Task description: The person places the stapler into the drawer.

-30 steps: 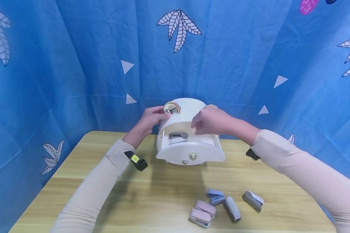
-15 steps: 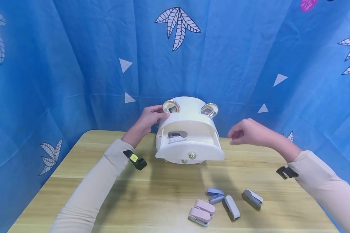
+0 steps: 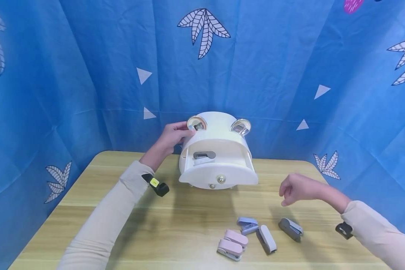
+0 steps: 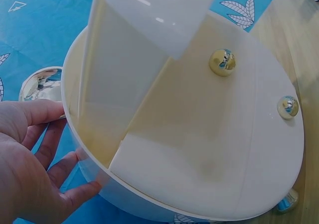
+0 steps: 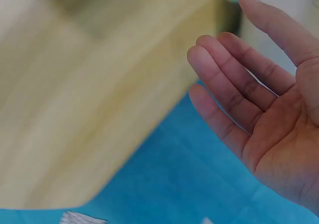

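A white rounded box (image 3: 219, 125) with shiny ear-like knobs stands at the table's back. Its upper drawer (image 3: 219, 173) is pulled out. Inside the drawer lies a grey and white mini stapler (image 3: 204, 155). My left hand (image 3: 173, 137) rests against the box's left side by one ear; in the left wrist view its fingers (image 4: 62, 169) are spread on the outer wall. Empty, my right hand (image 3: 300, 189) hovers above a dark grey stapler (image 3: 291, 229), and the right wrist view shows its fingers (image 5: 234, 79) loosely bent.
On the table (image 3: 155, 232) lie two pink staplers (image 3: 231, 245), a blue stapler (image 3: 248, 225) and another grey and white stapler (image 3: 266, 239). Below the drawer is a second gold knob (image 3: 212, 186). A blue curtain (image 3: 256, 56) hangs close behind the box.
My right hand has left the drawer, moving right and then down toward the dark grey stapler. My left hand has stayed against the box, and the drawer remains pulled out.
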